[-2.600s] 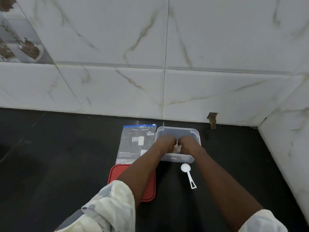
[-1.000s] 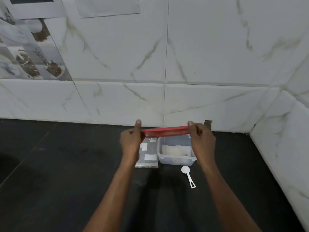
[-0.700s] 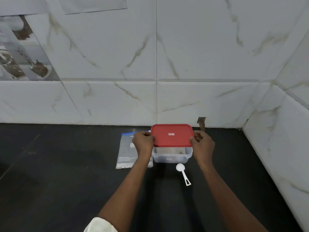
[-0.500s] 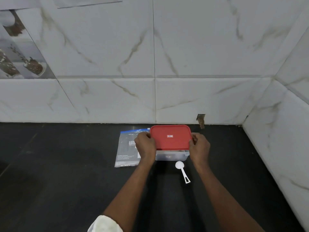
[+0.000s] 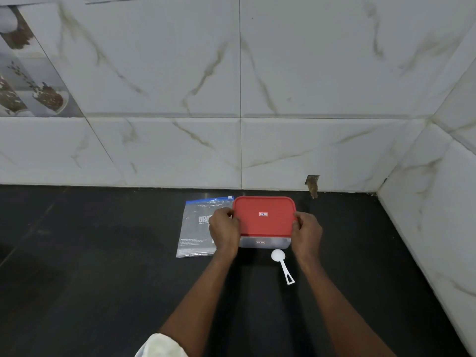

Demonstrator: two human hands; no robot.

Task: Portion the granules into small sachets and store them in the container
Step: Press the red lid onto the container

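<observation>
While both hands, left (image 5: 224, 228) and right (image 5: 307, 231), grip the red lid (image 5: 264, 215) atop the clear container (image 5: 265, 242) near the counter's (image 5: 103, 253) back edge, a bag (image 5: 195, 228) lies left, a scoop (image 5: 282, 264) in front.

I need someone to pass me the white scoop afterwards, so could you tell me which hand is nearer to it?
The right hand. It grips the red lid's right edge, just up and right of the white scoop; the left hand holds the lid's far left edge.

Hands: two, left hand (image 5: 224, 231) and right hand (image 5: 306, 234)
Container (image 5: 265, 242): one
Red lid (image 5: 264, 215): one
Scoop (image 5: 282, 264): one
Bag (image 5: 197, 228): one
</observation>
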